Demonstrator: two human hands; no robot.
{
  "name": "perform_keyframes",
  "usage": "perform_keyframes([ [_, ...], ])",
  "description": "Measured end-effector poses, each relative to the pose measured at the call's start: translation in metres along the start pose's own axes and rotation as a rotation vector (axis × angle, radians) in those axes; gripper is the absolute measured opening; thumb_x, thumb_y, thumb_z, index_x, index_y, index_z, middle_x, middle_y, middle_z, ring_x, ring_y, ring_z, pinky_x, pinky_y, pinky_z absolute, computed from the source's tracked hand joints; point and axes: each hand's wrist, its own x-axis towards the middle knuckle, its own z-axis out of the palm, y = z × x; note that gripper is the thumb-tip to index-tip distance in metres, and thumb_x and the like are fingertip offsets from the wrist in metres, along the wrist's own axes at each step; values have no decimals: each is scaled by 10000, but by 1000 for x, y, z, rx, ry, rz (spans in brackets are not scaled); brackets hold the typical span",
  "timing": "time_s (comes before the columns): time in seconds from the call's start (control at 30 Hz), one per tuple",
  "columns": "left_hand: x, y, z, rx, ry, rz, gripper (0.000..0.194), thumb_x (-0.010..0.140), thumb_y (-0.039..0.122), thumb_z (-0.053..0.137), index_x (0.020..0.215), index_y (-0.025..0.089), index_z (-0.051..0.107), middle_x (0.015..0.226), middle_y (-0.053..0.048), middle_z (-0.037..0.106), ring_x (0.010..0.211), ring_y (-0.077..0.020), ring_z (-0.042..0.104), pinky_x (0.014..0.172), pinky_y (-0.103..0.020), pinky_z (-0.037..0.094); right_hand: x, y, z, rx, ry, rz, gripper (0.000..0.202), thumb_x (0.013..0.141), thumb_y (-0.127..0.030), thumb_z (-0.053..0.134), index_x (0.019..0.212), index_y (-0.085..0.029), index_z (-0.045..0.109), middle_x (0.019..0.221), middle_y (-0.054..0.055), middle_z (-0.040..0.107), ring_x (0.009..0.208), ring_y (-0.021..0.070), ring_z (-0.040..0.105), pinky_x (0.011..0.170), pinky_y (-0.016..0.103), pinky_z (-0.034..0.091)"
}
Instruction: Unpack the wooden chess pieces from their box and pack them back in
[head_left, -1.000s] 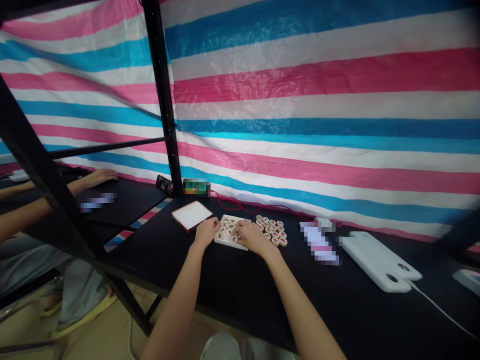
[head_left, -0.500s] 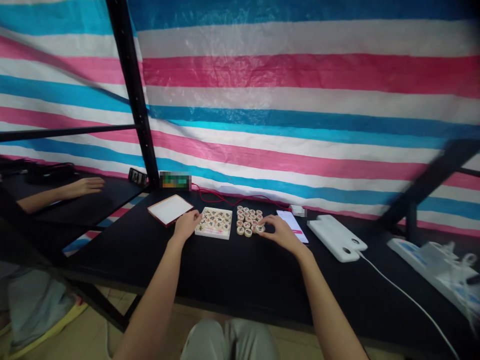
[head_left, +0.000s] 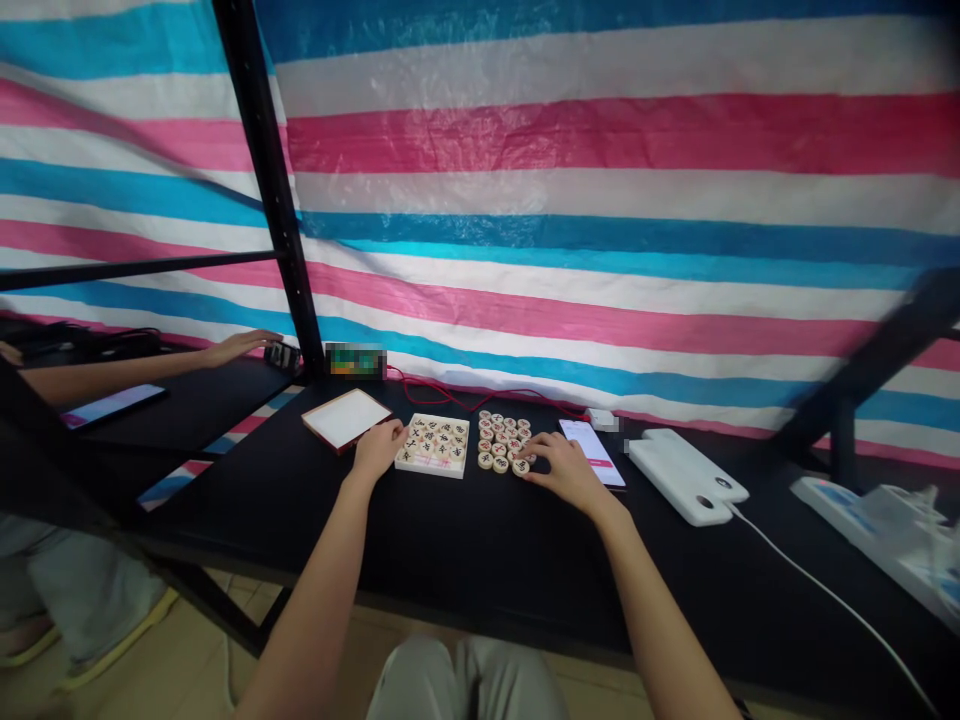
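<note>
My left hand (head_left: 379, 450) has its fingers curled at the left edge of a shallow white box (head_left: 429, 470), touching it. Round wooden xiangqi pieces (head_left: 429, 435) with black characters sit in rows in the box. To its right, more xiangqi pieces stand on the table in stacked rows, with red characters (head_left: 496, 435) at the back and black ones in front. My right hand (head_left: 562, 468) has thumb and fingertips closed about the front right xiangqi piece (head_left: 520, 467). Its far fingers partly hide the pieces behind.
A lid (head_left: 346, 418) with a white inside lies behind my left hand. A phone (head_left: 592, 452) is beside my right hand, with a white device (head_left: 686, 478) and a power strip (head_left: 862, 530) farther right. Red cable (head_left: 435, 390) runs behind. Another person's hand (head_left: 240, 345) reaches in at left.
My right hand has brought the xiangqi piece down into line with the front row. My left hand stays at the box. The other person's arm has reached right toward the small black device.
</note>
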Motion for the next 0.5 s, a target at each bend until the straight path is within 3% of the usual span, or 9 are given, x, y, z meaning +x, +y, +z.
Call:
perform_keyframes([
  [0.17, 0, 0, 0, -5, 0, -4, 330, 817, 431, 336, 706, 193, 535, 677, -15, 590, 668, -138, 535, 515, -211, 258, 0, -2, -1, 9, -52, -10, 224, 700, -319, 606, 923, -297, 625, 1009, 25, 550, 920, 200, 452, 718, 316, 314],
  [0.33, -2, 0, 0, -21, 7, 8, 322, 818, 426, 341, 718, 201, 548, 684, -16, 591, 662, -138, 531, 524, -210, 271, 2, -6, 0, -10, -20, -12, 257, 705, -306, 603, 962, -310, 608, 976, 19, 566, 902, 198, 457, 705, 315, 312],
  [0.5, -2, 0, 1, -25, 26, 5, 329, 825, 423, 330, 733, 205, 558, 700, -21, 598, 671, -139, 535, 551, -211, 295, 5, -8, -2, 156, 9, -29, 319, 705, -362, 594, 1020, -312, 587, 1008, 23, 556, 925, 205, 466, 751, 335, 335],
])
